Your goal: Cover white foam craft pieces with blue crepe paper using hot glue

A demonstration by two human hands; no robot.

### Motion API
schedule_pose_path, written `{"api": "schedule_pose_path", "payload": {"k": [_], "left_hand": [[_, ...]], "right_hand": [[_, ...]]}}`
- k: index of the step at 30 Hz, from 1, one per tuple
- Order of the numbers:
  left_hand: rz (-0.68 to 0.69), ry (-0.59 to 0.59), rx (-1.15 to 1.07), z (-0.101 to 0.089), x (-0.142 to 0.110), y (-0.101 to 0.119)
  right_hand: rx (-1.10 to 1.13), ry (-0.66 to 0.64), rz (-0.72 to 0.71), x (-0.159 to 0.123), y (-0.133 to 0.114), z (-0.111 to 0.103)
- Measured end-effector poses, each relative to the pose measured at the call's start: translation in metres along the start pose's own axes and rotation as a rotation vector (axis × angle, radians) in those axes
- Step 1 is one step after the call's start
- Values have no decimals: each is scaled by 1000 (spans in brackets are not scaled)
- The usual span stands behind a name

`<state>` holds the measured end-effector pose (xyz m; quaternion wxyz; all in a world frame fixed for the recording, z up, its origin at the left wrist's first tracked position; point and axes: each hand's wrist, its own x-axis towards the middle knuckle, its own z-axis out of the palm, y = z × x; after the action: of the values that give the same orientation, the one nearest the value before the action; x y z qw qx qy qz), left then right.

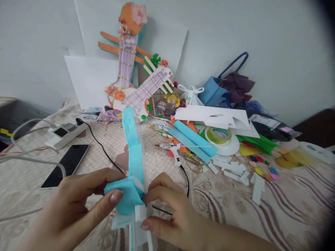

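My left hand pinches a folded bundle of light blue crepe paper between thumb and fingers. From the bundle, a long blue strip with a pale edge stretches away over the table. Beside it, my right hand is closed around a white foam or card piece, its fingertips against the blue paper's right side. Blue lines show on the white piece's lower part. How the paper is fixed to it, I cannot tell.
Beyond my right hand lie a white glue gun, gold-handled scissors, tape and white scraps. A phone and power strip sit left, with cables. Decorated paper instruments lean at the back.
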<state>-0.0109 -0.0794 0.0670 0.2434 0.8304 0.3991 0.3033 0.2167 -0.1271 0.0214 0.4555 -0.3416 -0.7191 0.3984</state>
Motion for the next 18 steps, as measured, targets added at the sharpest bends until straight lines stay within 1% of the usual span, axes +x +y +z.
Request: {"api": "schedule_pose_path", "payload": {"k": [3,6,7,10,18], "left_hand": [[22,9,10,0,-1,1],[16,19,9,1,0,1],[9,0,19,1,1,1],[33,21,20,2,1,0],[44,38,37,1,-1,2]], "right_hand": [[5,-6,-19,2,-2,-1],[1,-14,-34,3,-4,-1],[-1,-12,-35,3,-4,-1],[-12,8,-44,2,-4,0],[-10,55,-108,7,-7,-1]]}}
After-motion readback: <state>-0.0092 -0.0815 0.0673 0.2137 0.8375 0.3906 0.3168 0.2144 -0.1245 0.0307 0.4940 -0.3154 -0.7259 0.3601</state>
